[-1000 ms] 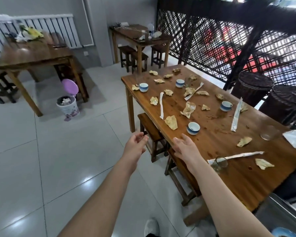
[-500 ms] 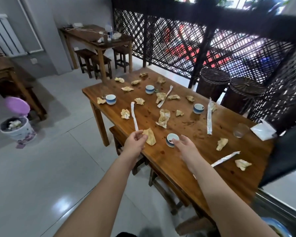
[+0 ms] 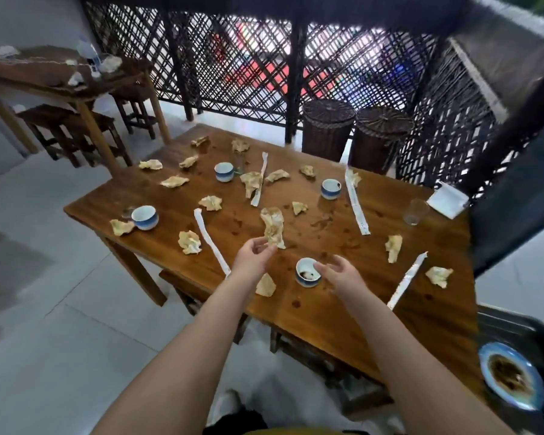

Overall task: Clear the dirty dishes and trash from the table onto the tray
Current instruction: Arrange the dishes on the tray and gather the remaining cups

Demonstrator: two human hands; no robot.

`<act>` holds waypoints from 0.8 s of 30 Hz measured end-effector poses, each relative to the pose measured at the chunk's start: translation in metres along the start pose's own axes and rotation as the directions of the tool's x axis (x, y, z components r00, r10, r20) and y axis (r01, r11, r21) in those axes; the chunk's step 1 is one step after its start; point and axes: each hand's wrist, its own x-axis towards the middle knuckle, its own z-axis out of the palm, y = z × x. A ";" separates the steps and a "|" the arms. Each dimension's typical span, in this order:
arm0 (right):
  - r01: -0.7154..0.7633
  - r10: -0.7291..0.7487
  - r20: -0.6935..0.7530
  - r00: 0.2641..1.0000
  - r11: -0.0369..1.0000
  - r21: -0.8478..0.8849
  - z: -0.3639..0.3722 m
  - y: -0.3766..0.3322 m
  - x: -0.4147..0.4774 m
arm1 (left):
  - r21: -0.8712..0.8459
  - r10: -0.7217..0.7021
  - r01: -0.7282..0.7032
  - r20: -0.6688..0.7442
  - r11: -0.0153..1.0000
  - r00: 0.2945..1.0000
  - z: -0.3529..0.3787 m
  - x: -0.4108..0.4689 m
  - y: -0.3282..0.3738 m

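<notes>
The wooden table [image 3: 324, 312] is strewn with several crumpled napkins, several long white wrappers and several blue-and-white cups. My left hand [image 3: 252, 261] hovers over the near edge with fingers loosely curled. Its fingertips are at the lower end of a long crumpled napkin [image 3: 273, 226], and another napkin [image 3: 266, 286] lies under the wrist. My right hand [image 3: 339, 274] is open with spread fingers, right beside a dirty cup [image 3: 307, 274]. A dark tray [image 3: 512, 331] at the lower right holds a dirty blue-rimmed plate [image 3: 512, 375].
A clear glass [image 3: 415, 211] and a white napkin pack [image 3: 448, 200] sit at the table's far right. A bench [image 3: 182, 285] stands under the near edge. Two wicker baskets [image 3: 327, 130] and a lattice screen lie behind; another table [image 3: 57, 78] with stools is at the left.
The view has swung right and closer to the table. Both hands have reached forward over it, the left up to the long napkin, the right alongside the near cup.
</notes>
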 end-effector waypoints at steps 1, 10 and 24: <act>-0.014 0.014 -0.019 1.000 1.000 -0.001 0.005 -0.004 0.006 | 0.026 0.003 -0.004 0.026 1.000 1.000 -0.004 0.013 0.006; -0.052 0.051 -0.186 0.981 0.999 -0.002 0.039 -0.020 0.034 | 0.157 -0.054 0.021 0.210 0.987 0.976 -0.020 0.089 0.028; -0.180 0.173 -0.389 0.905 0.983 0.017 0.063 0.021 0.060 | 0.252 -0.191 0.103 0.355 0.962 0.915 -0.008 0.133 0.001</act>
